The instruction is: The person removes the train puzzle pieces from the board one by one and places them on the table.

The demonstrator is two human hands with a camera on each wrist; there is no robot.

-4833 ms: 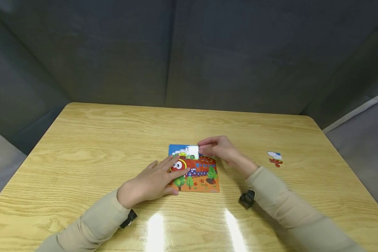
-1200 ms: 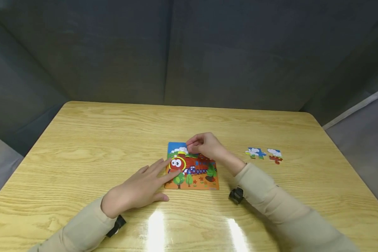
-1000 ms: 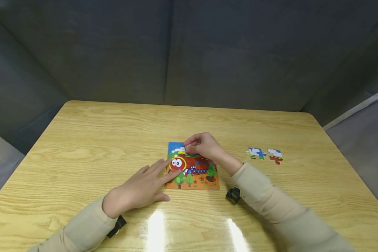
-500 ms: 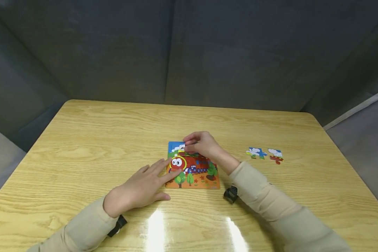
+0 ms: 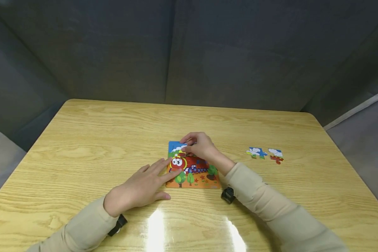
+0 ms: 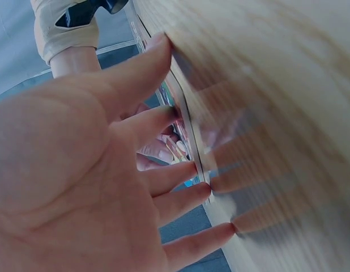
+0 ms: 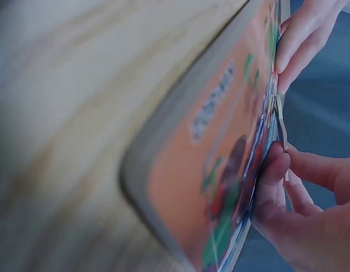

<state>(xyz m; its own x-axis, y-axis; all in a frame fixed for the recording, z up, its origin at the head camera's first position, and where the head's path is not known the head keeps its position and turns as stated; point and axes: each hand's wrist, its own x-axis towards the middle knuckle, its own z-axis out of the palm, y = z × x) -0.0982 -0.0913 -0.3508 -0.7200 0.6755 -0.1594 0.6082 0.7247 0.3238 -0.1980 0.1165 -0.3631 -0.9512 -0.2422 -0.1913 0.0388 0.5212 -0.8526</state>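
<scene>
Overall, a dark grey fabric curtain (image 5: 113, 52) backs the scene, its top cut off by the head view's upper edge. Before it lies a pale, wood-grained worktop (image 5: 119, 133) with rounded far corners, its near edge out of frame. Two long beige sleeves (image 5: 88, 220) enter from below, cropped by the frame, with small black devices (image 5: 117, 225) at the wrists. The left hand (image 5: 140, 189) lies palm down, fingers straight and spread, its grip holding nothing, two fingertips reaching over the left side of a thin rectangular puzzle board (image 5: 204, 183). The right hand (image 5: 201, 147) bends over the board's far side and conceals its far right part. The board rests mid-worktop, printed with a red train whose long axis runs left to right, its wide-eyed face at the left end. Lettering near the board's near right corner is too blurred to read. Well apart to the right lie a blue-and-white jigsaw piece (image 5: 256, 152), one tab pointing right, and a white-and-red jigsaw piece (image 5: 275, 155), its red tab pointing toward the person. The right grip pinches a thin flat puzzle piece (image 7: 282, 124), seen edge-on and tilted up from the board, its printed face largely hidden.
</scene>
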